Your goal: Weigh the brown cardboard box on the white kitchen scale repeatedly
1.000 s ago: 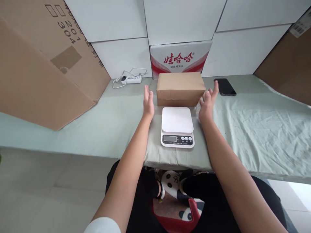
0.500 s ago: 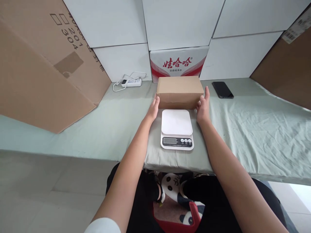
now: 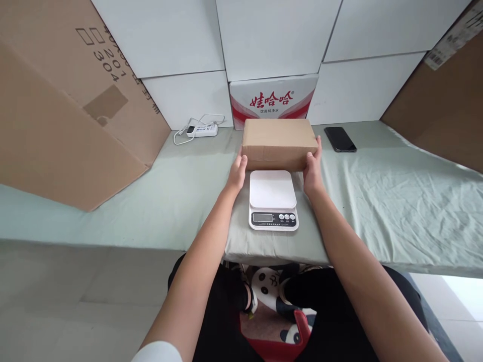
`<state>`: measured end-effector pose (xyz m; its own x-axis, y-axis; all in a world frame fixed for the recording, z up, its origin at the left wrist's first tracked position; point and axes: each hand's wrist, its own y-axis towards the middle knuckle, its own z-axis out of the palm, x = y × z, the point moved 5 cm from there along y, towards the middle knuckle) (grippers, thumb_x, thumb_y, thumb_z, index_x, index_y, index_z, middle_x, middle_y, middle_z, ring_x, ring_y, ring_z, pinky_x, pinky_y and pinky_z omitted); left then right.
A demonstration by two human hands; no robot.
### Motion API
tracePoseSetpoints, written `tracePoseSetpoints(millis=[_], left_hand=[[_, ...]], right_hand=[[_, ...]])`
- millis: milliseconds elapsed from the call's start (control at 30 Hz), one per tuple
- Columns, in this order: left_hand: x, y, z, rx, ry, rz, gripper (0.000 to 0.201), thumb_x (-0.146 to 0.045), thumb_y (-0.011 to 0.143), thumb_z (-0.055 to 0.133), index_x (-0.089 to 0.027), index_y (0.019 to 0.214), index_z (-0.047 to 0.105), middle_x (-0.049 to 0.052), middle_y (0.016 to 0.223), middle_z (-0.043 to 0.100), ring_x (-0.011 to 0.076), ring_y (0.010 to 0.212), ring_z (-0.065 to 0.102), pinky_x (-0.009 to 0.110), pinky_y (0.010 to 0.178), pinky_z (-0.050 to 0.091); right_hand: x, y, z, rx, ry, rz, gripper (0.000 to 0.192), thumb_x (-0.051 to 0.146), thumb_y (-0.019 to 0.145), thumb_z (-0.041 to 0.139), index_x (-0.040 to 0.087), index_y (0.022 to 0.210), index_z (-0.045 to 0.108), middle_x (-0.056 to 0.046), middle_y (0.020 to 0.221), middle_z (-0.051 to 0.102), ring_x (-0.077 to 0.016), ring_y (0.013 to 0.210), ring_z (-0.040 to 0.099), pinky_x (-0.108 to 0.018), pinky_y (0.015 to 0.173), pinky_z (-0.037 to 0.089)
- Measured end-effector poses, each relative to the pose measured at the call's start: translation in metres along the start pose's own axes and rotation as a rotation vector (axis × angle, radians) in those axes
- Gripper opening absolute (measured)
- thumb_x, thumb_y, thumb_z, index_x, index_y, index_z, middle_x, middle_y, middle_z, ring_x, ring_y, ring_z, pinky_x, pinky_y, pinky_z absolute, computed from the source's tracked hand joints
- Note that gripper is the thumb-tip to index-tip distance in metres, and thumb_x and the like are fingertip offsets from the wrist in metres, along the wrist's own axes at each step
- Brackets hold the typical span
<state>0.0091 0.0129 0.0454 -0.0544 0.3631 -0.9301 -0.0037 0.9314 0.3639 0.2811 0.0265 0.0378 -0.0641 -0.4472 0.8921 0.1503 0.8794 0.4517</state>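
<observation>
Small brown cardboard box (image 3: 279,133) stands at mid-counter, directly behind the white digital kitchen scale (image 3: 272,190), its lower front edge just beyond the weighing platform. Lid side up, closed, long side toward the person. Cannot tell whether its base bears on the cloth or is slightly raised.

Left hand (image 3: 237,172): partly open, cupped to the box's left end; thumb at the front left corner, other fingers along the side and mostly hidden. Right hand (image 3: 312,168): same posture mirrored, thumb on the front face near the right corner, fingers along the right end. Box held between the two hands.

Scale: platform bare; front panel with display window and three round buttons; no legible reading.

Surroundings: counter (image 3: 204,193) covered with pale green cloth, wrinkled at right. Black smartphone (image 3: 340,139) lies flat to the right of the box, near the right hand but apart from it. White device (image 3: 203,130) with looped white cord lies at back left. Behind the box, white-and-red drinking-water carton (image 3: 277,98) with red Chinese lettering. Large brown carton (image 3: 56,130) flanks the left side, marked "201" and "304"; second brown carton (image 3: 449,95) at right.
</observation>
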Motion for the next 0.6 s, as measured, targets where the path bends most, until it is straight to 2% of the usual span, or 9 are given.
tracePoseSetpoints(millis=[133, 267, 333, 433, 600], left_hand=[[-0.038, -0.017, -0.002, 0.000, 0.014, 0.071, 0.107, -0.102, 0.092, 0.044, -0.031, 0.170, 0.054, 0.011, 0.181, 0.055, 0.0347, 0.175, 0.043, 0.048, 0.145, 0.034], [-0.069, -0.055, -0.005, 0.021, 0.055, 0.141, 0.101, -0.099, 0.096, 0.041, -0.032, 0.171, 0.053, 0.010, 0.178, 0.059, 0.0337, 0.178, 0.037, 0.048, 0.146, 0.032], [-0.072, -0.079, -0.006, 0.005, 0.060, 0.140, 0.097, -0.096, 0.099, 0.038, -0.032, 0.170, 0.053, 0.010, 0.178, 0.059, 0.0325, 0.179, 0.035, 0.048, 0.147, 0.030], [-0.062, -0.108, -0.008, -0.026, 0.033, 0.109, 0.093, -0.093, 0.102, 0.035, -0.032, 0.170, 0.053, 0.012, 0.178, 0.059, 0.0326, 0.178, 0.038, 0.050, 0.145, 0.032], [-0.051, -0.122, -0.014, -0.059, 0.015, 0.110, 0.089, -0.091, 0.104, 0.035, -0.032, 0.167, 0.056, 0.013, 0.174, 0.062, 0.0348, 0.175, 0.042, 0.053, 0.144, 0.035]], right_hand=[[0.036, -0.014, -0.007, 0.003, 0.003, 0.007, 0.113, 0.086, 0.090, 0.060, 0.041, 0.183, 0.013, 0.001, 0.196, 0.020, -0.0285, 0.184, 0.021, -0.058, 0.152, 0.020], [0.068, -0.050, -0.018, 0.071, -0.045, -0.012, 0.108, 0.082, 0.093, 0.063, 0.052, 0.182, 0.009, 0.007, 0.196, 0.018, -0.0296, 0.184, 0.021, -0.062, 0.150, 0.024], [0.077, -0.073, -0.024, 0.059, -0.040, 0.017, 0.102, 0.078, 0.096, 0.064, 0.054, 0.181, 0.013, 0.009, 0.196, 0.018, -0.0311, 0.184, 0.019, -0.064, 0.150, 0.024], [0.085, -0.101, -0.023, 0.059, -0.013, 0.047, 0.097, 0.073, 0.099, 0.065, 0.050, 0.181, 0.018, 0.006, 0.196, 0.022, -0.0317, 0.184, 0.021, -0.063, 0.151, 0.023], [0.094, -0.118, -0.015, 0.066, 0.008, 0.067, 0.099, 0.073, 0.102, 0.062, 0.043, 0.183, 0.015, 0.001, 0.196, 0.023, -0.0286, 0.184, 0.022, -0.059, 0.151, 0.023]])
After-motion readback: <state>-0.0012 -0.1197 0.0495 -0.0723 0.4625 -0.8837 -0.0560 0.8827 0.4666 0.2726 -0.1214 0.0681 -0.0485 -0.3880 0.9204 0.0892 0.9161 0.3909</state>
